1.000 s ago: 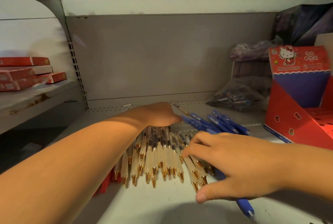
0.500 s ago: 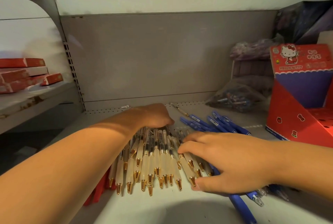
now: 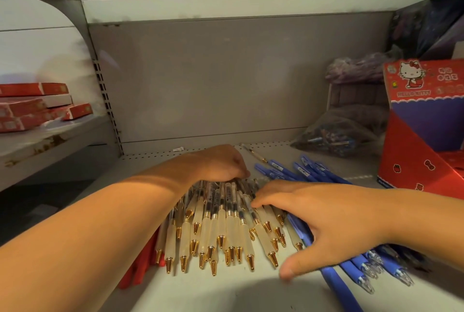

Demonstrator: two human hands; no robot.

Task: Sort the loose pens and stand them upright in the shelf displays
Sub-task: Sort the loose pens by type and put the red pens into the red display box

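Pulled nearer, white pens (image 3: 221,226) sit under both hands: left hand (image 3: 221,163) curled over their ends, right hand (image 3: 326,219) pressing flat.

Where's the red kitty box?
In the head view, the red kitty box stands at the shelf's far right, beyond the blue pens, with a plastic bag left of it.

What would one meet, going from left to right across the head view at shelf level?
First the stacked red boxes → red pens → white gold-tipped pens → blue pens.
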